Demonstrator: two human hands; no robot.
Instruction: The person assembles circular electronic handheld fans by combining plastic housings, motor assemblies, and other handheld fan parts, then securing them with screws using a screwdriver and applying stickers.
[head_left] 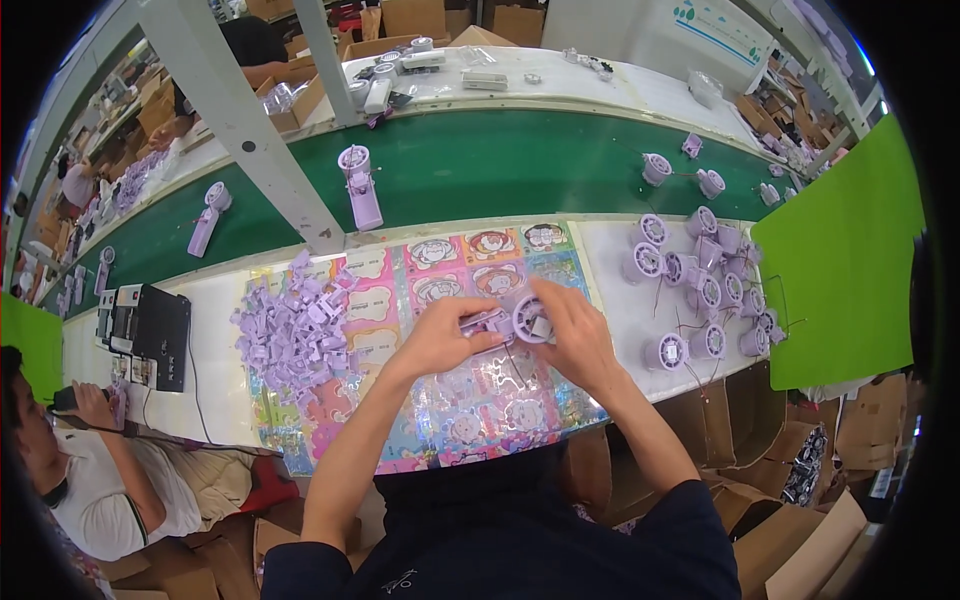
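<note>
In front of my body, both hands are closed on lilac plastic parts. My right hand grips a round fan housing from its right side. My left hand pinches a smaller lilac plastic piece against the housing's left side; whether the two are joined I cannot tell. A thin dark wire hangs below them. Left of my hands lies a heap of small lilac plastic pieces on a colourful printed sheet. To the right, several round lilac fan housings with loose wires stand on the white table.
A green conveyor belt runs beyond the table, carrying a lilac handheld fan body and others. A grey post rises at its near edge. A black box device stands left, near a seated co-worker. Cardboard boxes fill the lower right.
</note>
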